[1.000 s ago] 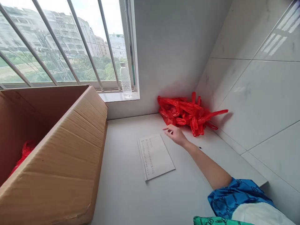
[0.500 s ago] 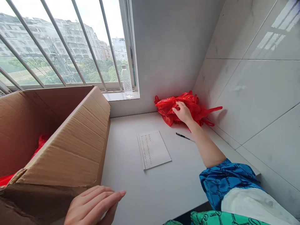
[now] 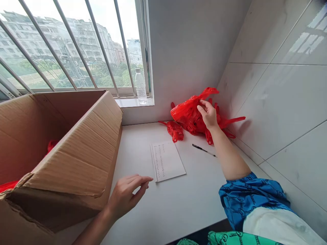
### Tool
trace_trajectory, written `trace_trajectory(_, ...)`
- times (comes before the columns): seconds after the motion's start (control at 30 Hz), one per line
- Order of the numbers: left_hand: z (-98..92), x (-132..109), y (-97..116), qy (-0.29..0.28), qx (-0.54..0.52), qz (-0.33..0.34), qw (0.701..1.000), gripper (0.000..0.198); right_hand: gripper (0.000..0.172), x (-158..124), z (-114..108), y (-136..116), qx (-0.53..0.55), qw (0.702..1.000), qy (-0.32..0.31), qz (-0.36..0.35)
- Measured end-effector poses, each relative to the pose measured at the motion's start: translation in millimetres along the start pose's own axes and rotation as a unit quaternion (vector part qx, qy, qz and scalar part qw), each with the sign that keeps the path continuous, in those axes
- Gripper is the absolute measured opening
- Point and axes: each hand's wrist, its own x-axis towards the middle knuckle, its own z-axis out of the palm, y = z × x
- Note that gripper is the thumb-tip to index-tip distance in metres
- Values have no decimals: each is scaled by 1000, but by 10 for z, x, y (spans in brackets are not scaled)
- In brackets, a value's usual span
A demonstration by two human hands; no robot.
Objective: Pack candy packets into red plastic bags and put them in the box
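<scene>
Red plastic bag [image 3: 190, 109] pinched in right hand [image 3: 208, 115] — lifted above counter [image 3: 178, 204], left hand [image 3: 127, 195] apart

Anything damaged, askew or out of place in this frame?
The cardboard box has a torn, buckled near corner. A small red bag lies loose left of the pile, by the paper sheet; the right hand grips a raised bag.
</scene>
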Motion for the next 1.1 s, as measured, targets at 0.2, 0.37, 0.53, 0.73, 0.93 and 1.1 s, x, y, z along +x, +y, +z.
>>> trace_trajectory(0.2, 137, -180, -73, -18, -7, -36, 999, 21, 52, 171, -57, 339, -250, 965, -34, 75)
trace_trajectory(0.37, 222, -290, -82, -21, -16, -51, 998, 18, 37, -226, -28, 576, -349, 918, -117, 145)
trace_trajectory(0.53, 277, -292, -102, -21, -30, -55, 998, 18, 32, -422, 59, 545, -406, 896, -104, 147)
trace_trajectory(0.73, 392, -398, -192, -43, -46, -92, 994, 19, 33, -622, 208, 438, -416, 892, -128, 120)
trace_trajectory(0.93, 295, -399, -168, -39, -79, -125, 988, 19, 10, -762, 201, 133, -364, 920, -114, 91)
trace_trajectory(1.1, 273, -52, -90, -39, -145, -249, 957, 24, 17, -819, 316, -319, -139, 975, -130, 117)
